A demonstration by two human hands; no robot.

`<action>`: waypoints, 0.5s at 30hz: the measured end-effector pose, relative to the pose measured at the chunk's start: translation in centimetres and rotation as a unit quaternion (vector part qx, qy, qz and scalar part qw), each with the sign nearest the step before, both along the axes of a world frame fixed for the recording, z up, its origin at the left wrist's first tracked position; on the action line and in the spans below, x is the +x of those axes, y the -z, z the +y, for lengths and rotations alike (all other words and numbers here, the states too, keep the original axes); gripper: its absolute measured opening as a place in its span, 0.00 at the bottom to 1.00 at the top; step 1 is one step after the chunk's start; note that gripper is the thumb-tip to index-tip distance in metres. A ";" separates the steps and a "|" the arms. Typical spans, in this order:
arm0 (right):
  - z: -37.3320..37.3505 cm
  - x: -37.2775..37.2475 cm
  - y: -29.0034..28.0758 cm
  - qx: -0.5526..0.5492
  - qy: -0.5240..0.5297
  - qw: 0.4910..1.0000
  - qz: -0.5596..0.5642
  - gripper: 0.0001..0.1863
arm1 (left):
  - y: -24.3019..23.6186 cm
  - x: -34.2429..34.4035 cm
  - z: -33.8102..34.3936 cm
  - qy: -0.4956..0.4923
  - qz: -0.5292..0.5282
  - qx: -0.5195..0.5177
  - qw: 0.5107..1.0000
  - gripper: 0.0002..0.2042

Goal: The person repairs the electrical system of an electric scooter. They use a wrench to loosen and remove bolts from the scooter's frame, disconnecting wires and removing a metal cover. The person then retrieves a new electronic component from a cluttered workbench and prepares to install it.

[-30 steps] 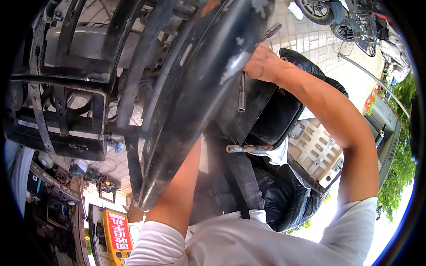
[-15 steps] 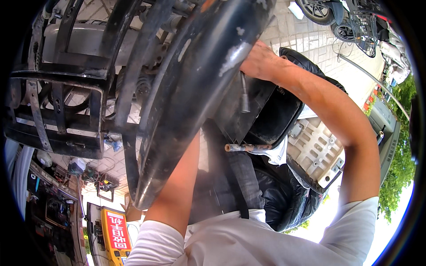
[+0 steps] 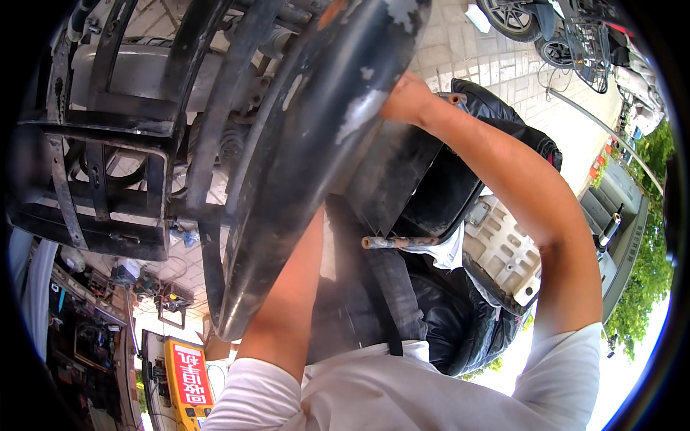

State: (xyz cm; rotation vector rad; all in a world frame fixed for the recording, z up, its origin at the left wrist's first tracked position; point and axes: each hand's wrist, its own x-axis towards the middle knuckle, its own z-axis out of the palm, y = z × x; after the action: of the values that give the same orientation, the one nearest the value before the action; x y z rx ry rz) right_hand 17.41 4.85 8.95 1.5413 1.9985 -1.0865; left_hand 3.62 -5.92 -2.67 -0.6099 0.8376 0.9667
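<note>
A long, worn black curved panel (image 3: 309, 144), which looks like a vehicle mudguard, slants across the middle, its paint scraped in patches. My right hand (image 3: 406, 99) is at the panel's right edge, with the fingers hidden behind it, so whatever they grip cannot be made out. From below, my left forearm (image 3: 284, 309) runs up under the panel, which covers the left hand completely. Below my right hand are a dark flat plate (image 3: 392, 176) and a rusty tube end (image 3: 395, 243).
A black metal rack frame (image 3: 169, 129) fills the upper left. Black seat-like padding (image 3: 460, 316) and a pale ribbed plastic part (image 3: 503, 248) lie to the right. Parked two-wheelers (image 3: 514, 20) stand at the upper right. At lower left are a yellow-and-red sign box (image 3: 188, 377) and cluttered shelves (image 3: 90, 337).
My right hand has shifted slightly left, farther behind the panel, and its elbow has dropped inward. The socket-ended rod that hung below this hand no longer shows. The panel has moved slightly left.
</note>
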 end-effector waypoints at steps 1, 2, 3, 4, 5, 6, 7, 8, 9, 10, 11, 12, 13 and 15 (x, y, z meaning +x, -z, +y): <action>-0.2 0.4 0.0 0.040 -0.036 0.998 0.025 0.14 | -0.1 0.2 0.1 -0.002 0.012 0.003 1.000 0.14; 0.2 0.4 -1.1 0.026 -0.067 0.997 -0.003 0.14 | -0.5 0.4 0.4 -0.005 0.026 0.003 1.000 0.14; 1.0 -0.5 -2.7 0.010 -0.101 0.995 -0.023 0.14 | -0.3 0.0 0.2 -0.009 0.027 -0.005 1.000 0.14; 1.5 -1.0 -4.2 -0.004 -0.135 0.990 -0.044 0.14 | -0.2 -0.2 0.1 -0.011 0.025 -0.013 1.000 0.14; 1.5 -0.9 -5.2 -0.012 -0.187 0.980 -0.069 0.13 | 0.2 -0.4 0.0 -0.007 0.001 -0.026 1.000 0.14; 1.4 -0.4 -5.1 0.013 -0.222 0.974 -0.045 0.12 | 0.5 -0.6 -0.3 -0.004 -0.024 -0.039 0.999 0.14; 1.3 0.2 -4.6 0.038 -0.257 0.965 -0.019 0.12 | 0.7 -0.7 -0.6 -0.002 -0.013 -0.035 0.999 0.14; 1.2 0.8 -4.2 0.065 -0.290 0.955 0.002 0.12 | 0.6 -0.6 -0.4 0.002 -0.005 -0.028 1.000 0.14; 0.8 1.1 -3.8 0.078 -0.312 0.947 0.008 0.12 | 0.5 -0.5 -0.1 0.006 0.003 -0.021 1.000 0.14; 0.7 1.4 -3.5 0.071 -0.312 0.947 0.009 0.12 | 0.4 -0.3 0.1 0.001 -0.004 -0.012 1.000 0.14; 0.7 1.5 -3.3 0.062 -0.312 0.948 0.010 0.12 | 0.3 -0.1 0.2 -0.003 -0.009 -0.006 1.000 0.14; 0.7 1.5 -3.2 0.054 -0.312 0.949 0.012 0.12 | 0.3 0.0 0.2 -0.007 -0.015 0.000 1.000 0.14; 0.4 1.7 -2.8 0.071 -0.313 0.947 0.021 0.11 | 0.2 0.0 0.1 0.001 -0.012 0.000 1.000 0.14; -0.2 1.7 -2.1 0.108 -0.318 0.941 0.041 0.11 | 0.0 -0.5 0.0 0.011 -0.003 0.000 1.000 0.14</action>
State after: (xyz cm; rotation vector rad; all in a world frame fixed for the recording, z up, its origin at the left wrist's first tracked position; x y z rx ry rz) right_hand 19.08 4.65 11.01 0.8184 2.4802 -0.6880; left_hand 3.14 -5.88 -2.72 -0.6014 0.8370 0.9443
